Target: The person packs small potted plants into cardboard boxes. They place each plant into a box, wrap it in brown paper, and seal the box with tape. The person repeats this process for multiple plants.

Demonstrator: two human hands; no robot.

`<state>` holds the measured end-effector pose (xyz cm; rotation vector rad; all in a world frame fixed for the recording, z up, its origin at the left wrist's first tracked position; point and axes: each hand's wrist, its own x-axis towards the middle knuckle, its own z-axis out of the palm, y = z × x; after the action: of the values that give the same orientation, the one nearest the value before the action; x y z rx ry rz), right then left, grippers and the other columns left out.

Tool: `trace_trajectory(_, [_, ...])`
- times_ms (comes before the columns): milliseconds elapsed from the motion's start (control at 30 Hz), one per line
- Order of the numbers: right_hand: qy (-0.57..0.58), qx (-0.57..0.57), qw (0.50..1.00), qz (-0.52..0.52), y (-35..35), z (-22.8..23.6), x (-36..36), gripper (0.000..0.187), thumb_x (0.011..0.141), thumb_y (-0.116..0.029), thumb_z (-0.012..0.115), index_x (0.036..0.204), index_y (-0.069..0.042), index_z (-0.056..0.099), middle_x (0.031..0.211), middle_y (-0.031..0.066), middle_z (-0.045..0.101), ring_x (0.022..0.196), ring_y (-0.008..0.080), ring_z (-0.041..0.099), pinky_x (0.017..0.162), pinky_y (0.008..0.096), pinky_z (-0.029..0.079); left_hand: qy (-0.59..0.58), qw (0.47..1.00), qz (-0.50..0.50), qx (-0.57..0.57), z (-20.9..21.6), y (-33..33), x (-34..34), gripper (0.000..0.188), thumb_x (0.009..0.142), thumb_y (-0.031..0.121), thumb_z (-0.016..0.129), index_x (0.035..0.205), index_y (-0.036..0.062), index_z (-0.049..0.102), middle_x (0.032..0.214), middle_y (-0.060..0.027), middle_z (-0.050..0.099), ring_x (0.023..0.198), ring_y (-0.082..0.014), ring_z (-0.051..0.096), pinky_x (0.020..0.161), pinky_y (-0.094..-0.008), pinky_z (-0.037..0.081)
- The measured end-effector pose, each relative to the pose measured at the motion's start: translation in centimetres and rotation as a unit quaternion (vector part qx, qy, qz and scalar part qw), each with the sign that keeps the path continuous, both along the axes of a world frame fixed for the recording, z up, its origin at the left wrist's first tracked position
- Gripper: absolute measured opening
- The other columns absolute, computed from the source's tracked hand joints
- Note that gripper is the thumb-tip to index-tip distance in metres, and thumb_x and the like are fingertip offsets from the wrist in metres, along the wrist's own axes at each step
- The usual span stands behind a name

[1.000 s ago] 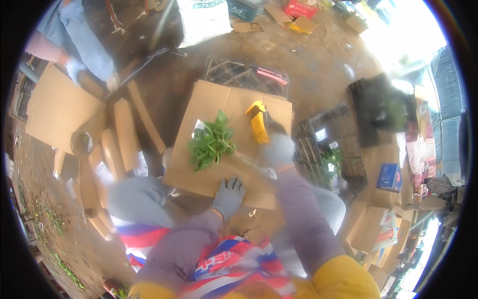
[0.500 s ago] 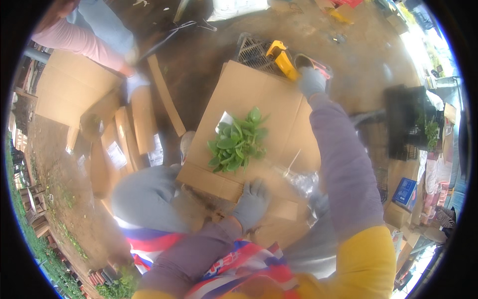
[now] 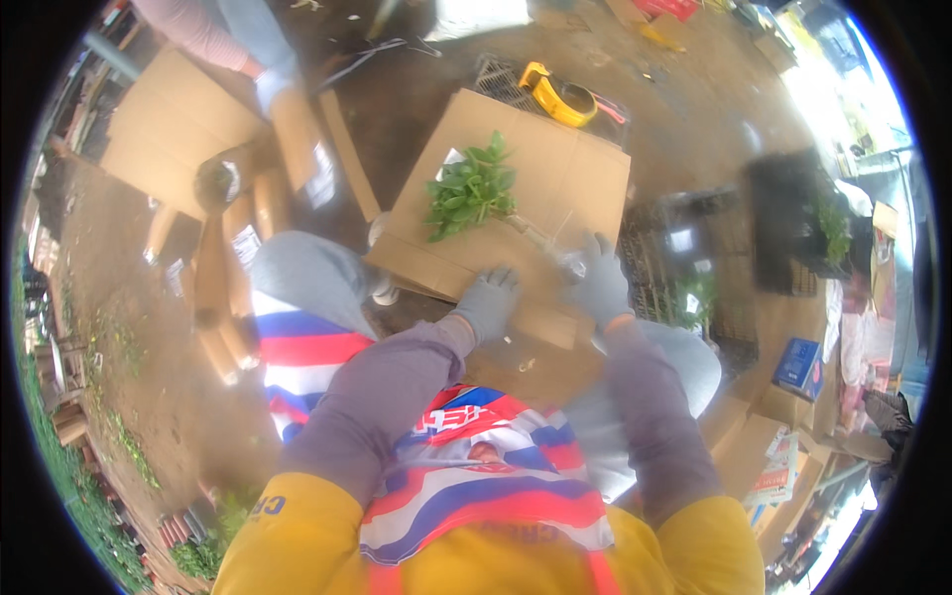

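The left hand [image 3: 489, 302] lay open on the cardboard [image 3: 570, 178]; whether the right hand [image 3: 601, 286] gripped the clear plastic [image 3: 574, 264] was unclear. Beyond them the leafy bunch [image 3: 471, 188] lay placed but uncovered, the tape dispenser [image 3: 555, 104] set down farther off.

1. The right hand [image 3: 600, 283] is blurred; whether its fingers pinch the clear plastic [image 3: 573, 263] beside them cannot be told.
2. The left hand [image 3: 488, 300] hides its own palm against the cardboard [image 3: 560, 169].
3. Beyond both hands, the cardboard covers part of a plastic crate [image 3: 499, 81].
4. Well right of the right hand, a black crate [image 3: 783, 213] is smeared.
5. Farthest beyond the hands, the top edge cuts off a white sack [image 3: 481, 17].
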<state>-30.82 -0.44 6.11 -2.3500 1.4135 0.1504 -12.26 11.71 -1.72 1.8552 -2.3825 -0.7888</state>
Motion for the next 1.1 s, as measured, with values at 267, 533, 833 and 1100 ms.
trace_trajectory(267, [-0.064,0.013,0.997,-0.040,-0.9,-0.3,0.4,0.065,0.064,-0.031,0.083,0.122,-0.012,0.063,0.124,0.0142,0.061,0.112,0.0346,0.062,0.094,0.0435,0.051,0.712,0.521,0.437,0.174,-4.6,0.0,2.0,0.083,0.096,0.065,0.048,0.151,0.0037,0.036,0.157,-0.0186,0.038,0.145,-0.0364,0.035,0.117,-0.0506,0.029])
trace_trajectory(533, [-0.148,0.036,0.986,-0.071,0.4,-0.7,-0.4,0.060,0.067,-0.032,0.082,0.120,-0.011,0.064,0.119,0.0174,0.062,0.109,0.0355,0.063,0.092,0.0428,0.052,0.909,0.112,0.386,0.114,-4.2,-2.9,4.4,0.101,0.091,0.083,0.028,0.158,0.0078,0.020,0.162,-0.0196,0.026,0.147,-0.0383,0.030,0.118,-0.0568,0.026])
trace_trajectory(833, [-0.167,0.026,0.985,-0.031,0.9,-2.5,-0.9,0.059,0.069,-0.033,0.084,0.119,-0.010,0.063,0.119,0.0178,0.062,0.106,0.0358,0.064,0.088,0.0430,0.054,0.948,0.078,0.310,0.002,-4.4,-2.9,8.5,0.094,0.091,0.080,0.035,0.153,0.0101,0.034,0.154,-0.0173,0.040,0.141,-0.0418,0.037,0.115,-0.0595,0.031])
trace_trajectory(1100, [-0.146,0.033,0.989,-0.015,0.6,-4.0,-1.7,0.060,0.070,-0.035,0.084,0.120,-0.011,0.063,0.120,0.0164,0.061,0.104,0.0352,0.066,0.087,0.0434,0.055,0.926,0.059,0.368,0.053,-5.1,0.0,8.7,0.087,0.091,0.077,0.039,0.149,0.0125,0.043,0.150,-0.0158,0.046,0.137,-0.0425,0.041,0.113,-0.0607,0.035])
